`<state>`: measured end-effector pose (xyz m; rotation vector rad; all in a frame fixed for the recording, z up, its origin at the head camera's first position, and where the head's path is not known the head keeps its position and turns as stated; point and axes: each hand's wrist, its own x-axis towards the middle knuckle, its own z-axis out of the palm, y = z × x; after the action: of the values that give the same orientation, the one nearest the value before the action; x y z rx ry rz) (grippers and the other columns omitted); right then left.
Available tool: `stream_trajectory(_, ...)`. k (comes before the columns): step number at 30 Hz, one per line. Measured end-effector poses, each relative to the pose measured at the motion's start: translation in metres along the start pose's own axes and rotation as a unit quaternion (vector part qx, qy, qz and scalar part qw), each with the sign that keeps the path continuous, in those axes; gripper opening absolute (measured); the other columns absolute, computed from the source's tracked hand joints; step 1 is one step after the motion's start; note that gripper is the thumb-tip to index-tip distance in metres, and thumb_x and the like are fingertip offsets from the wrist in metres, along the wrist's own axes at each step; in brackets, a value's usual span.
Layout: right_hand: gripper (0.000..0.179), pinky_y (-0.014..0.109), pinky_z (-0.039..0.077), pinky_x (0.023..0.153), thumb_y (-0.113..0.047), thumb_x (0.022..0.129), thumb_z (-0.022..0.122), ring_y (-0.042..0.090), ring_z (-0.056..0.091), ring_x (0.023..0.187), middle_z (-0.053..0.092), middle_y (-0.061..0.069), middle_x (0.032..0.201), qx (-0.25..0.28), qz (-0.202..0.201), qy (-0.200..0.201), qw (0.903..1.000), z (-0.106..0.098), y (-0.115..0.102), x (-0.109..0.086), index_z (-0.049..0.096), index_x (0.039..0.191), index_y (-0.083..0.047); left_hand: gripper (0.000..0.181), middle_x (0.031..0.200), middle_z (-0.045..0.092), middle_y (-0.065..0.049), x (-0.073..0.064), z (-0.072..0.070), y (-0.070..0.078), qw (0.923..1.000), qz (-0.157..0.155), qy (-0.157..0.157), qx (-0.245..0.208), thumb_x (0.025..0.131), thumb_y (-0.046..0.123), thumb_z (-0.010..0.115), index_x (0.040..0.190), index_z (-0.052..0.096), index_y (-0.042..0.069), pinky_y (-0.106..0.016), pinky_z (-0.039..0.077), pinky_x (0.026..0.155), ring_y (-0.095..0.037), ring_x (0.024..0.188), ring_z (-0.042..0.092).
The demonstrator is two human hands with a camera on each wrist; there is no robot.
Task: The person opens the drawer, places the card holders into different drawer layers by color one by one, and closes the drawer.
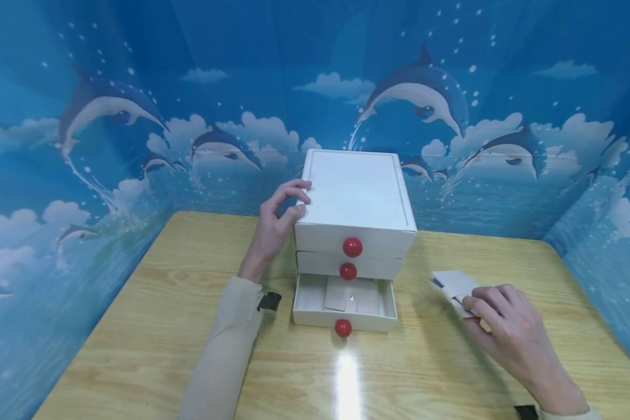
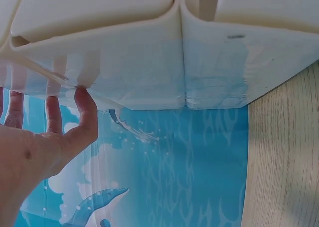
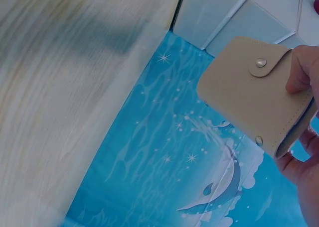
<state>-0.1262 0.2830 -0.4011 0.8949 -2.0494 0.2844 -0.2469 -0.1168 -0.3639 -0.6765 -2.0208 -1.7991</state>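
A white three-drawer box (image 1: 354, 189) with round red knobs stands on the table. My left hand (image 1: 274, 227) rests its fingertips on the box's upper left edge; in the left wrist view the fingers (image 2: 85, 110) touch its side wall. The bottom drawer (image 1: 315, 318) is pulled out, and in it lies a beige card wallet (image 1: 337, 293) with a snap button. To the right of the box, above the table, my right hand (image 1: 511, 326) pinches another beige card wallet (image 3: 239, 85) between thumb and fingers. Its strap is snapped down, as the right wrist view shows.
The wooden table (image 1: 152, 326) carries the box near its back edge. Behind and at both sides hangs a blue backdrop (image 1: 273, 70) printed with dolphins and clouds. The upper drawer (image 1: 320, 238) and middle drawer (image 1: 320, 262) are pushed in.
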Motion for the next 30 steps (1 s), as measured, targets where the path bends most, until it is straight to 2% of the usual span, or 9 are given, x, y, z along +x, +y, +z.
stream_trajectory(5, 0.044, 0.036, 0.043, 0.068, -0.031, 0.105, 0.043, 0.023, 0.057, 0.071, 0.069, 0.007, 0.081, 0.016, -0.007, -0.008, 0.9998, -0.002, -0.005, 0.004, 0.069, 0.078, -0.008, 0.024, 0.144, 0.059, -0.007, 0.001, 0.000, 0.001, 1.0000, -0.002, 0.000, 0.001, 0.097, 0.020, 0.054, 0.107, 0.065, 0.002, -0.052, 0.027, 0.125, -0.017, 0.146, 0.043)
stream_trajectory(13, 0.043, 0.033, 0.045, 0.068, -0.030, 0.105, 0.045, 0.022, 0.057, 0.071, 0.069, 0.007, 0.081, 0.046, -0.031, 0.009, 0.9984, -0.001, -0.012, 0.011, 0.070, 0.077, -0.008, 0.024, 0.143, 0.059, -0.007, 0.001, 0.000, 0.001, 1.0000, -0.002, 0.001, 0.000, 0.097, 0.021, 0.053, 0.107, 0.065, 0.003, -0.052, 0.028, 0.125, -0.016, 0.146, 0.044)
stream_trajectory(22, 0.043, 0.035, 0.046, 0.072, -0.028, 0.106, 0.046, 0.023, 0.059, 0.073, 0.071, 0.008, 0.082, 0.059, -0.052, 0.014, 0.9968, 0.004, -0.020, 0.013, 0.070, 0.076, -0.007, 0.022, 0.144, 0.059, -0.010, 0.000, 0.000, 0.000, 0.9999, -0.005, 0.000, -0.011, 0.097, 0.017, 0.054, 0.106, 0.065, 0.000, -0.051, 0.026, 0.126, -0.019, 0.147, 0.043)
stream_trajectory(30, 0.039, 0.036, 0.046, 0.070, -0.022, 0.103, 0.047, 0.024, 0.058, 0.070, 0.070, 0.008, 0.079, 0.072, -0.078, 0.041, 0.9935, 0.010, -0.028, 0.021, 0.068, 0.074, -0.007, 0.022, 0.144, 0.059, -0.010, 0.001, 0.001, 0.001, 0.9999, -0.007, 0.001, -0.009, 0.097, 0.017, 0.054, 0.106, 0.065, 0.000, -0.050, 0.026, 0.126, -0.019, 0.147, 0.043)
